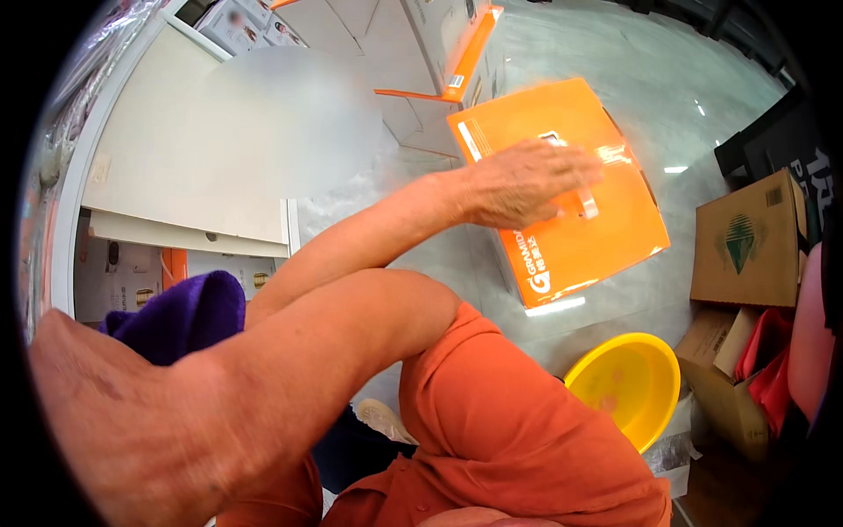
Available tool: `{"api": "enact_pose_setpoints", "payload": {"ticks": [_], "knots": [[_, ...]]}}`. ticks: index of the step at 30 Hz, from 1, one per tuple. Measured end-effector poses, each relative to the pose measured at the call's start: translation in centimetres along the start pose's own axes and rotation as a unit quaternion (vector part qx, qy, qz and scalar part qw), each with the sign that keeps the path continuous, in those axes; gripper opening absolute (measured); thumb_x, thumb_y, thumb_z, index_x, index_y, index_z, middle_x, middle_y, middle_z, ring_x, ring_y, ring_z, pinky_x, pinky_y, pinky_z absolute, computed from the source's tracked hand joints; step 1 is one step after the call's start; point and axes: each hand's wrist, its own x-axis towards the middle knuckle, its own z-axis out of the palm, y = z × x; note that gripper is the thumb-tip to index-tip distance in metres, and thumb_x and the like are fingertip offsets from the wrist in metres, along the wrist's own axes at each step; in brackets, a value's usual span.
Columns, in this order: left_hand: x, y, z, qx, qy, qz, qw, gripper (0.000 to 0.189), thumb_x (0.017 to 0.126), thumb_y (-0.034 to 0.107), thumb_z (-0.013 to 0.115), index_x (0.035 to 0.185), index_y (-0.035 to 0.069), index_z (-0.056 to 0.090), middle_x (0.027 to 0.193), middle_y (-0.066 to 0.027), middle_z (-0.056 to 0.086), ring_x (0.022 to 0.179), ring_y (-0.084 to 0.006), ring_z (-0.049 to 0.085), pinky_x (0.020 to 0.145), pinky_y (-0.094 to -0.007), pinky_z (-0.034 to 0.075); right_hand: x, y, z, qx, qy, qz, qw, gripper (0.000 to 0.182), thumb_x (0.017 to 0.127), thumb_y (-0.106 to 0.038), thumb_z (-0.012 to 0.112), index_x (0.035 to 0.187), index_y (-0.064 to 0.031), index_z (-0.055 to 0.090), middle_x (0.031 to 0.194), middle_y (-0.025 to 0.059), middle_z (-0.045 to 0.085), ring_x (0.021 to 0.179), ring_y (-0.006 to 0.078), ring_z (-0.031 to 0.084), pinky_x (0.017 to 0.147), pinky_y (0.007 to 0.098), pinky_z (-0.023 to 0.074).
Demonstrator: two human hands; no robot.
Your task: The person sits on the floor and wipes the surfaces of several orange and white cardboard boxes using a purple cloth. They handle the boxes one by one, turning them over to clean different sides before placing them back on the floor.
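Observation:
An orange carton (619,217) with a handle on its top and white writing stands on the floor. My left hand (527,184) lies over its top beside the handle, fingers stretched out and blurred by motion. Whether the palm touches the carton I cannot tell. My right arm crosses above the left forearm, bent at the elbow. My right hand (99,395) is large and close at the left rim, its fingers cut off from view. Just beyond that hand and wrist shows a purple cloth (211,313); whether the hand holds it is hidden.
White-and-orange cartons (395,39) stand at the back. A cream panel (151,151) spans a white-framed unit with boxes below it. At right are a yellow basin (649,395), a brown cardboard box (744,244) and an open carton (718,395) with red material.

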Motion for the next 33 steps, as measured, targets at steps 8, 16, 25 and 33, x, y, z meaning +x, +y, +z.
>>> {"api": "enact_pose_setpoints", "payload": {"ticks": [8,16,25,33], "knots": [[2.1,0.0,-0.6,0.023,0.084,0.038,0.995,0.029,0.078,0.021,0.072,0.067,0.006,0.05,0.067,-0.0079,0.055,0.066,-0.0278,0.051,0.066,-0.0385,0.042,2.2,-0.4,2.6,0.054,0.009,-0.02,0.998,0.025,0.077,-0.005,0.057,0.099,-0.0012,0.067,0.09,0.0192,0.066,0.085,0.0322,0.065,0.078,0.0409,0.0521],[-1.0,1.2,-3.0,0.031,0.008,-0.043,0.999,0.046,0.076,0.025,0.072,0.051,0.004,0.04,0.05,-0.012,0.045,0.049,-0.0318,0.042,0.051,-0.0408,0.036,-0.3,-1.3,2.0,0.055,0.004,-0.009,0.998,0.024,0.078,-0.005,0.056,0.1,-0.0007,0.065,0.09,0.0189,0.064,0.086,0.0322,0.064,0.079,0.0418,0.0511],[-13.7,3.5,-9.0,0.035,0.092,-0.331,0.939,0.052,0.076,0.022,0.073,0.051,0.005,0.031,0.047,-0.0085,0.03,0.048,-0.024,0.026,0.045,-0.0391,0.023,-2.3,-1.9,0.9,0.005,0.019,0.028,0.999,0.024,0.079,-0.005,0.055,0.1,-0.0002,0.064,0.09,0.0185,0.063,0.087,0.0322,0.063,0.08,0.0428,0.05],[-20.4,1.5,-8.5,0.021,0.198,-0.491,0.848,0.039,0.072,0.022,0.07,0.052,0.003,0.043,0.05,-0.0085,0.042,0.049,-0.0201,0.04,0.049,-0.0393,0.034,-0.1,0.1,-7.7,-0.19,0.072,0.121,0.972,0.024,0.079,-0.005,0.055,0.101,0.0002,0.062,0.09,0.0182,0.062,0.088,0.0322,0.062,0.081,0.0437,0.0491]]}}
